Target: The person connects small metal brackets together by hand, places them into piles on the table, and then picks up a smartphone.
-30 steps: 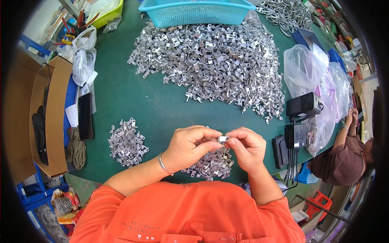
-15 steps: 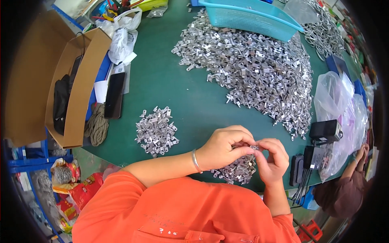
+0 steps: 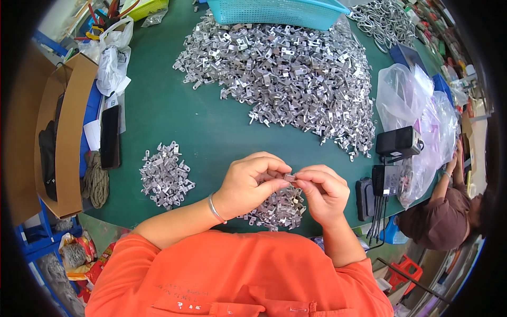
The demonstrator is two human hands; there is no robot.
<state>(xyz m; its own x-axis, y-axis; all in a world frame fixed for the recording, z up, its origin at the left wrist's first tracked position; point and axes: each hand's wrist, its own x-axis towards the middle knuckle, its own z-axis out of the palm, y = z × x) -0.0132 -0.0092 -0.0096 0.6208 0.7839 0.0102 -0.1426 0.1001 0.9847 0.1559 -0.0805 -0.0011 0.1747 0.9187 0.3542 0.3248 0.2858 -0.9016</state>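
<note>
Between the fingertips of both my hands is a small silvery metal bracket. My left hand, with a bangle on its wrist, pinches it from one side with thumb and fingers. From the other side, the thumb and index finger of my right hand close on it. Below my hands, close to my body, lies a small heap of metal brackets, partly covered by my hands. Another small heap of brackets sits to the left, and a far larger pile of brackets spreads across the far side.
A turquoise plastic basket rests at the far edge of the large pile. On the left are a cardboard box and a black phone. Black devices and clear plastic bags stand right. Another person is at far right.
The whole scene has shifted left in view as my head turned. My hands stay together over the near heap, and the bracket between the fingertips now shows more plainly.
</note>
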